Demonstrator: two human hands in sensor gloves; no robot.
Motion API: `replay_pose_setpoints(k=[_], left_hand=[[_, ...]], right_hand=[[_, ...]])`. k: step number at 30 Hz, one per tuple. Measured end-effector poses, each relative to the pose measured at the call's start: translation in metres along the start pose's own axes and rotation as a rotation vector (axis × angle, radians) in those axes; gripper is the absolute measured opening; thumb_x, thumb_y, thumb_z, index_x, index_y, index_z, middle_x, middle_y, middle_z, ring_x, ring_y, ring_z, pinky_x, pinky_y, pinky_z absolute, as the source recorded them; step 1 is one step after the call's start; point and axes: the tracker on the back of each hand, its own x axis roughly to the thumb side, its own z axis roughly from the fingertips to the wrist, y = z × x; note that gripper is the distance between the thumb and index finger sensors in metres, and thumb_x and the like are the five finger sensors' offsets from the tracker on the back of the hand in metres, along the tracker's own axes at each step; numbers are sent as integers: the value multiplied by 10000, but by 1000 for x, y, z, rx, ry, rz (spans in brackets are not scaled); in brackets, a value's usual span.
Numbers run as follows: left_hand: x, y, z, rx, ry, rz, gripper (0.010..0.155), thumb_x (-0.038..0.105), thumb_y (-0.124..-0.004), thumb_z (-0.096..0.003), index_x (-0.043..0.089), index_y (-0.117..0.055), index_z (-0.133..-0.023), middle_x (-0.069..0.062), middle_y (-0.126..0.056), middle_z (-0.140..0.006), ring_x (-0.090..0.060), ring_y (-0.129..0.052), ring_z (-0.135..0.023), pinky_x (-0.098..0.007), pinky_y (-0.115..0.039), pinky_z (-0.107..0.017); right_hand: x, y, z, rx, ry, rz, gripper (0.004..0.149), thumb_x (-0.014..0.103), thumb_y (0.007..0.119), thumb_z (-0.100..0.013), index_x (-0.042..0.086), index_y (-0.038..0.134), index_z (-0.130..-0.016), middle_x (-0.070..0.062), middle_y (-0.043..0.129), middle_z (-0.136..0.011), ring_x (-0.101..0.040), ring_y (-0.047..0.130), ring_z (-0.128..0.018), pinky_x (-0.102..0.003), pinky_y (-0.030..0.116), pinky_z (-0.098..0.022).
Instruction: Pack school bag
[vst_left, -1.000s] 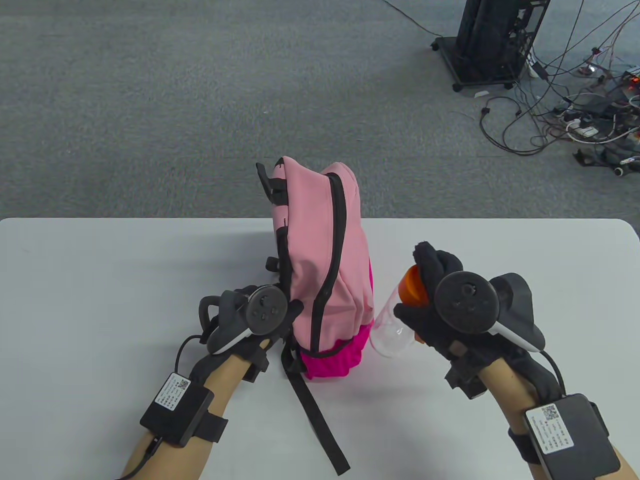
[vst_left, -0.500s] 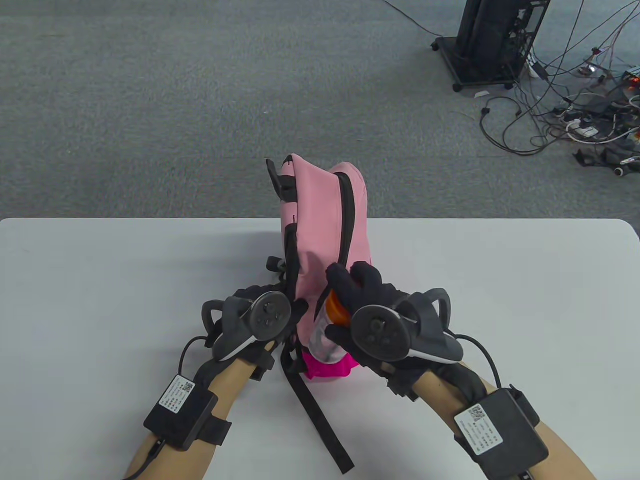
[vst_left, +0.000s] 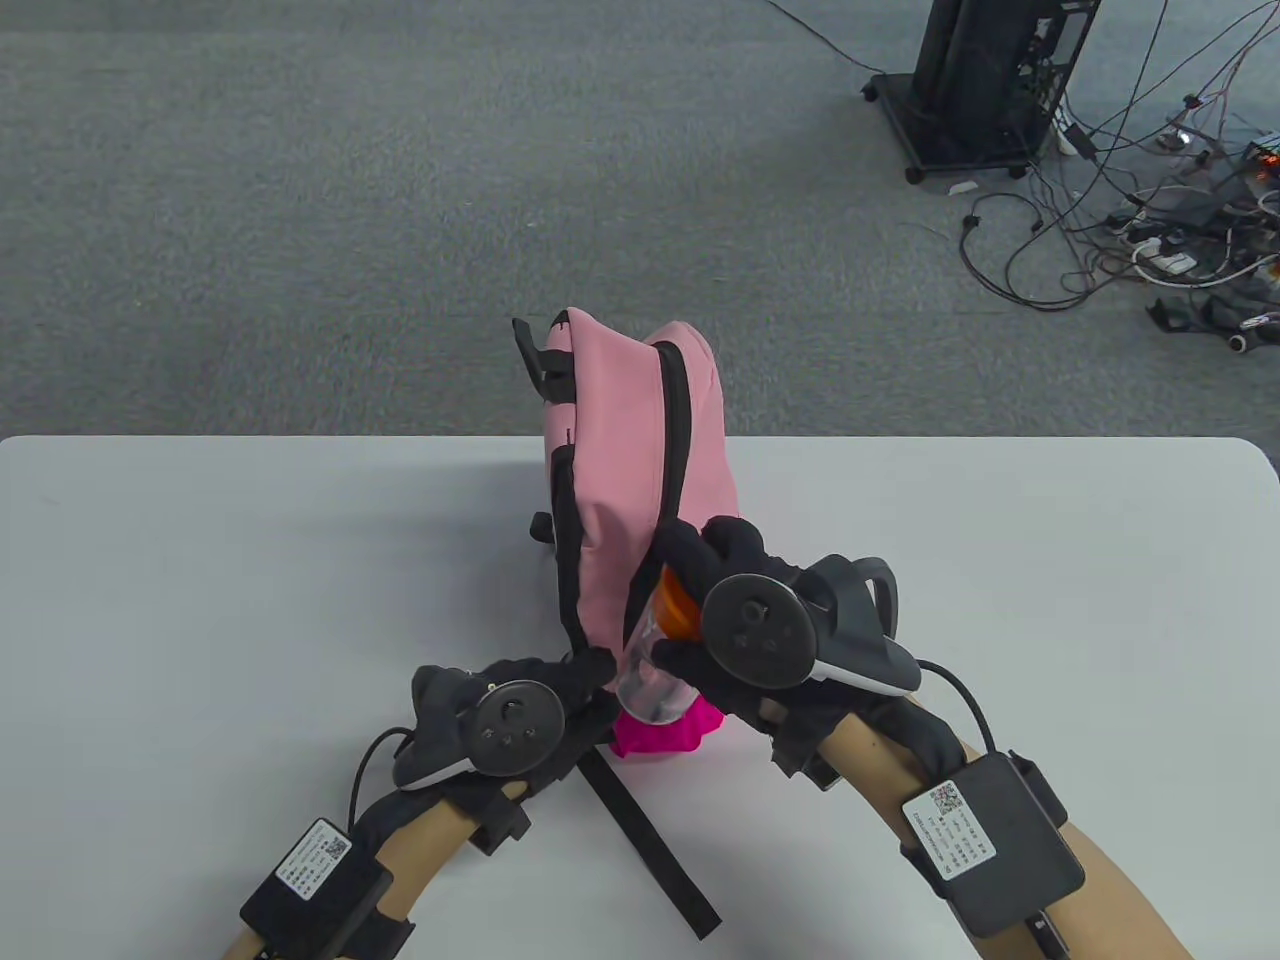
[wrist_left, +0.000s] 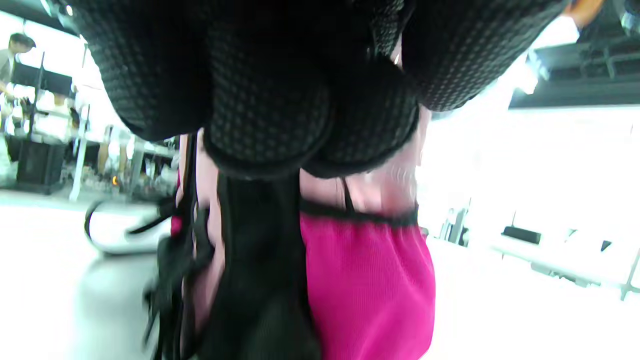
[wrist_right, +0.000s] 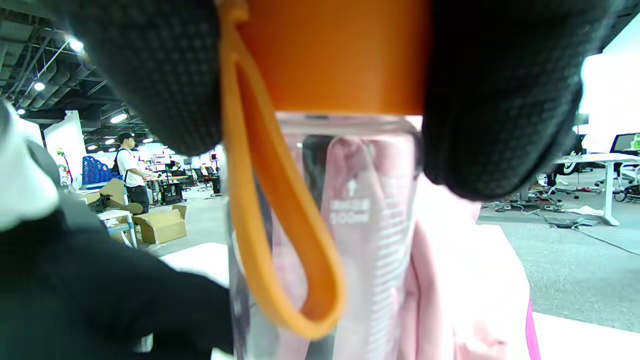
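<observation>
While the pink school bag (vst_left: 630, 470) stands upright near the tabletop (vst_left: 200, 600) middle, both hands work at its lower near side. Going L to R in the table view:

Left hand (vst_left: 540, 695) sits low at the bag's near bottom corner, tracker on its back, fingers reaching to the black edge trim just above the magenta side pocket (vst_left: 665, 730). In the left wrist view the gloved fingers (wrist_left: 260, 100) are curled and bunched right against the bag, w/ the pocket's black elastic rim (wrist_left: 357, 217) directly under them; looks like they grip the fabric there, but exactly what's pinched is too blurred to tell. A black strap (vst_left: 650, 850) trails from the bag base toward the near edge of the tabletop.

Next, the clear water bottle (vst_left: 650, 660) w/ orange cap (vst_left: 675, 610): tilted, its bottom end down at the mouth of the magenta pocket, cap end up against the bag's side by the black zip line.

Right hand (vst_left: 720, 600) wraps the bottle's top, fingers and thumb round the cap. Right wrist view confirms: gloved fingers (wrist_right: 500, 100) either side of the orange cap, orange carry loop (wrist_right: 280, 240) hanging down over the clear body, pink bag fabric seen through and behind it.

Far R on the floor beyond the tabletop: black wheeled stand (vst_left: 985, 85) and a tangle of cables (vst_left: 1150, 220).
</observation>
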Motion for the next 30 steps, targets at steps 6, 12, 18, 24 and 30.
replay_pose_setpoints(k=[6,12,18,24,30], left_hand=[[0,-41,-10,-162,20,-16,841,473,-777,-512,137,-304,-1121,-54,-1057,-739,-268,-1096,-490,-520,-916,-517],[5,-51,-9,-141,-6,-17,779,453,-784,-512,90,-477,-1130,-67,-1051,-761,-284,-1100,-525,-526,-914,-521],[5,-51,-16,-163,-30,84,601,396,-793,-515,108,-700,-1034,-48,-1070,-721,-281,-1112,-512,-520,-927,-511],[27,-51,-17,-159,-132,-15,551,338,-788,-516,95,-741,-1009,-39,-1078,-719,-265,-1122,-520,-509,-938,-516],[32,-57,-23,-170,-156,47,540,330,-782,-516,68,-768,-989,-54,-1091,-712,-274,-1128,-514,-514,-941,-510]], right_hand=[[0,2,3,-2,-8,26,883,471,938,-433,49,552,-1106,-399,648,-997,-559,1021,-591,-545,988,-388],[-13,2,6,-7,30,-24,879,463,971,-411,73,579,-1095,-398,642,-978,-562,1019,-601,-558,989,-386],[-27,4,7,-49,98,-106,875,450,978,-410,59,587,-1088,-408,642,-964,-571,1023,-582,-557,999,-358],[-27,14,8,-152,118,-103,873,456,978,-411,45,597,-1081,-420,635,-938,-573,1032,-565,-554,1010,-330],[-15,18,6,-151,156,-36,855,473,954,-436,40,594,-1080,-431,636,-924,-564,1037,-551,-548,1011,-318]])
